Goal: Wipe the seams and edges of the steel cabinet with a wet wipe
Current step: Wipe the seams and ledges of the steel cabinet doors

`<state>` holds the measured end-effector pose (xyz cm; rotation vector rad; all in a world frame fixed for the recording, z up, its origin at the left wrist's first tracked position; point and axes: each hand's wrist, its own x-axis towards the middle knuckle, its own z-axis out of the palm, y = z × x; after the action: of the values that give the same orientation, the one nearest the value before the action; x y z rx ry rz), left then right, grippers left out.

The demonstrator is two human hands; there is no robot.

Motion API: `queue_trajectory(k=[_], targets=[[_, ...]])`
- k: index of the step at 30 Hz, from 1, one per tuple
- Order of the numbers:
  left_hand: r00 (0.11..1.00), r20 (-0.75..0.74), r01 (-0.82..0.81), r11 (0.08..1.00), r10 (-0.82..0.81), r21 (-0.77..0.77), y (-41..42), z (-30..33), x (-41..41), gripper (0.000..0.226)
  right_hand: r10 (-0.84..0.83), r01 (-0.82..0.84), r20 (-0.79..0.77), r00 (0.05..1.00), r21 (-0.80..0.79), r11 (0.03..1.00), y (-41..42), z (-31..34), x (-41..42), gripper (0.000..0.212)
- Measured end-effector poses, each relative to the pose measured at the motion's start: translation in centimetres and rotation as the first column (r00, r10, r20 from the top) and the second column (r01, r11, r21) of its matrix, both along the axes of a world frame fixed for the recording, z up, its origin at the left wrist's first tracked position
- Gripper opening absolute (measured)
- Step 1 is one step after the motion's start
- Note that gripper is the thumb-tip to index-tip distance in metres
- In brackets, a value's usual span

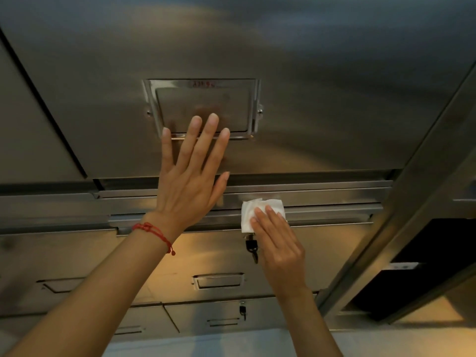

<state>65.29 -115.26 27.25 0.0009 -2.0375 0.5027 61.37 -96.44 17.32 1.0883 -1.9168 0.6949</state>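
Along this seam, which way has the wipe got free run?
Right: the seam runs bare from the wipe to the corner post. Left is crowded: the left hand lies flat across it. Below, keys hang beside the right hand.

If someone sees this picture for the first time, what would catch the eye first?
Two bare hands on a steel cabinet: the left hand lies flat and spread below the label frame, with a red string on its wrist. The right hand presses a white wipe onto the horizontal seam, just above a key in a lock.
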Motion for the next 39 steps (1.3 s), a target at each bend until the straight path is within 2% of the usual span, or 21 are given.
queue_trajectory(k=[2,6,11,16,20,22,25,29,36,39], targets=[[1.0,0.003,-0.002,1.0,0.002,0.01,1.0,-0.2,-0.7,0.069,0.008,-0.008,-0.008,1.0,0.015,1.0,0.9,-0.2,-0.5,0.045],[1.0,0.008,-0.028,0.999,0.028,0.022,2.6,-0.4,-1.8,0.065,0.029,-0.031,-0.046,0.999,-0.034,0.999,1.4,-0.4,-1.7,0.023],[0.996,0.016,-0.091,0.996,0.09,0.027,3.1,-0.3,-2.8,0.065,0.066,-0.068,-0.034,0.997,-0.073,0.995,1.4,-0.4,-2.3,0.032],[0.993,-0.013,-0.117,0.993,0.118,0.015,3.1,-0.7,-3.1,0.064,0.075,-0.075,0.0,0.997,-0.078,0.994,2.3,-0.5,-2.9,0.025],[0.991,-0.022,-0.134,0.991,0.134,0.022,3.2,-0.6,-3.2,0.062,0.062,-0.057,0.091,0.994,-0.055,0.997,2.9,-0.7,-3.2,0.048],[0.991,-0.022,-0.134,0.991,0.135,0.025,3.2,-0.7,-3.3,0.061,0.044,-0.037,0.098,0.994,-0.071,0.997,2.5,-0.7,-2.9,0.045],[0.992,-0.024,-0.127,0.992,0.128,0.023,3.1,-0.8,-3.4,0.061,0.061,-0.057,0.038,0.997,-0.088,0.994,1.3,-0.8,-2.2,0.023],[0.993,-0.027,-0.117,0.993,0.118,0.026,3.0,-0.9,-3.5,0.062,0.09,-0.088,0.039,0.995,-0.049,0.995,0.6,-0.8,-1.8,0.028],[0.994,-0.036,-0.102,0.994,0.103,0.031,3.0,-1.1,-3.8,0.063,-0.001,0.005,0.039,0.999,-0.11,0.994,1.9,-0.8,-2.4,0.024],[0.993,-0.043,-0.107,0.994,0.109,0.037,3.1,-1.2,-3.9,0.063,0.047,-0.046,0.021,0.999,-0.067,0.997,1.1,-0.6,-1.8,0.024]])
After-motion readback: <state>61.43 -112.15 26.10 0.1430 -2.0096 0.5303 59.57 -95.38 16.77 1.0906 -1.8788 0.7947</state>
